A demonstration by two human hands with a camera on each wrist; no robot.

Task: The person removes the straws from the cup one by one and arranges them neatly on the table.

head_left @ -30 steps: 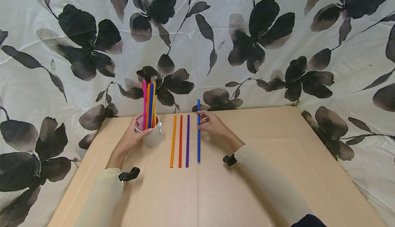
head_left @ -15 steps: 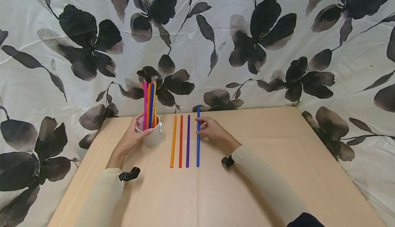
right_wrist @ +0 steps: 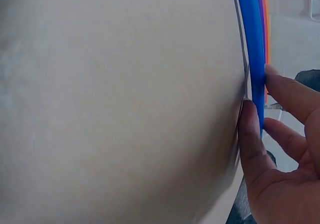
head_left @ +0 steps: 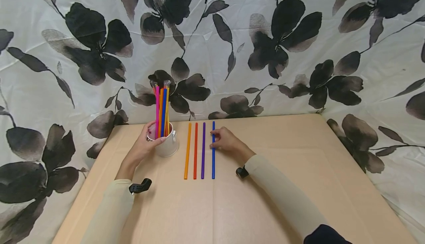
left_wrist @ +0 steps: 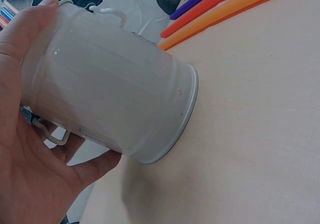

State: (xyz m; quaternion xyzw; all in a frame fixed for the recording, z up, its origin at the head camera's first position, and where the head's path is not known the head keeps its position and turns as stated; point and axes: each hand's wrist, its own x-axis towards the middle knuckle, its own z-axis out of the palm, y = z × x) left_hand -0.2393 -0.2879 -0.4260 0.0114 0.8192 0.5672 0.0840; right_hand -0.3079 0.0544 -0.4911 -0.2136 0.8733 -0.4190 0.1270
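Note:
My left hand (head_left: pixel 142 144) holds a small white metal bucket (head_left: pixel 167 149) round its side, thumb at the rim. In the left wrist view the bucket (left_wrist: pixel 110 79) shows its side loops and rimmed base. Several coloured sticks (head_left: pixel 161 107) stand in it, pink, orange and blue among them. To its right my right hand (head_left: pixel 229 140) pinches a slim blue straw (head_left: pixel 213 163) between thumb and fingers, low over the table. The right wrist view shows the thumb and fingertips on either side of the blue straw (right_wrist: pixel 252 34).
An orange straw (head_left: pixel 187 152), a red straw (head_left: pixel 195 152) and a purple straw (head_left: pixel 203 152) lie parallel between the bucket and the blue straw. The light wooden table (head_left: pixel 212 214) ends at the back against a floral cloth (head_left: pixel 212 52).
My right hand has drawn the blue straw down toward me, so its near end now lines up with the other straws. The left hand keeps its grip on the bucket.

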